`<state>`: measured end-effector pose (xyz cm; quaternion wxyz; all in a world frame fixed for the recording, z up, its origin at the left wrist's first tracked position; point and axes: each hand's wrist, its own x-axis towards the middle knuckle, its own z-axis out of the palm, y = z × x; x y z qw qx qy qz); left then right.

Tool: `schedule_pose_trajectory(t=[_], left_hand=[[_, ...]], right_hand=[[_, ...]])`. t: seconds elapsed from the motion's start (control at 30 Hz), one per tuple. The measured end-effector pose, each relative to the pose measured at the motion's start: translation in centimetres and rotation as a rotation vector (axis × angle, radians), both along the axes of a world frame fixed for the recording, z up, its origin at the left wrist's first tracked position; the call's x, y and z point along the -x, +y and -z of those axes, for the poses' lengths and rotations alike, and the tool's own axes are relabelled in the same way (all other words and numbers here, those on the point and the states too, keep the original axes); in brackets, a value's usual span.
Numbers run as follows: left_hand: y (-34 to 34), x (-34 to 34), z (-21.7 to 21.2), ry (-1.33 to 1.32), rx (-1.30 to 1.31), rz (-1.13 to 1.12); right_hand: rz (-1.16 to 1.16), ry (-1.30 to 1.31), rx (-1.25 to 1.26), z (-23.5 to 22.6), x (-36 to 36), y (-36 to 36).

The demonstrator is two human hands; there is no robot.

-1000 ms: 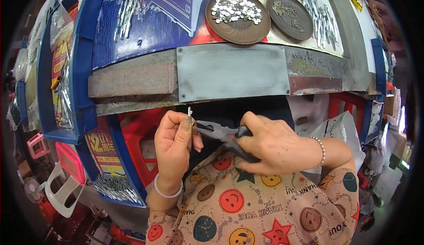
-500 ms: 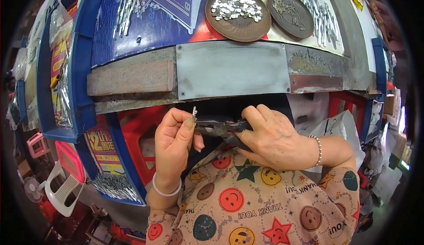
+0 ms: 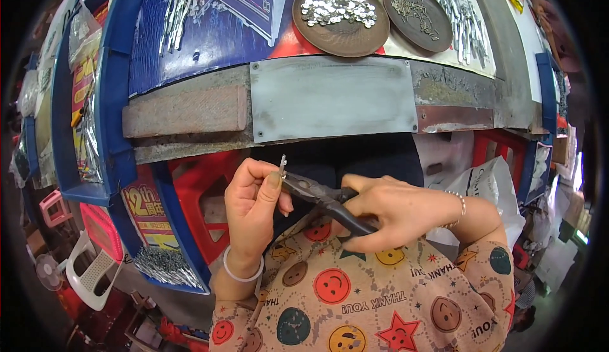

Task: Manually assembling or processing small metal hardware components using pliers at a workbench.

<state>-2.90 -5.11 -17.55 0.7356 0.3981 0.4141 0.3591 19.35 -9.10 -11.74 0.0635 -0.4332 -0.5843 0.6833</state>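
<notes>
At centre frame, I am pinching a small metal piece point(image 3: 282, 163) in my left hand point(image 3: 254, 206), fingers closed around it, while my right hand point(image 3: 396, 215) is gripping the dark handles of a pair of pliers point(image 3: 317, 196) whose tips are meeting that piece. Above my hands, the workbench point(image 3: 190, 111) is curving across the frame, a grey metal plate point(image 3: 333, 98) screwed to its front edge. At the upper centre, two round brown trays point(image 3: 342, 32) are sitting side by side, holding shiny bits. A blue printed sheet point(image 3: 216, 28) is covering the upper left; a red and yellow sign point(image 3: 143, 206) is hanging at lower left, near white plastic chairs point(image 3: 92, 276).
</notes>
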Motion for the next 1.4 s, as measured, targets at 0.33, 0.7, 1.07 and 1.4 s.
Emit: schedule_pose_trajectory(t=[0.33, 0.7, 1.07, 1.4], left_hand=[[-0.7, 1.1, -1.4, 0.021, -0.031, -0.11], [-2.6, -0.5, -1.9, -0.047, -0.017, 0.044], [-3.9, -1.4, -0.6, 0.051, -0.265, -0.057], [-5.5, -1.6, 1.3, 0.093, -0.31, -0.147]], right_hand=[[-0.023, -0.433, -0.679, 5.6, 1.7, -3.1], [0.556, 0.05, -0.748, 4.0, 4.3, -0.2], [0.69, -0.027, -1.099, 6.3, 6.6, 0.6], [0.558, -0.311, -1.12, 6.6, 7.7, -0.6]])
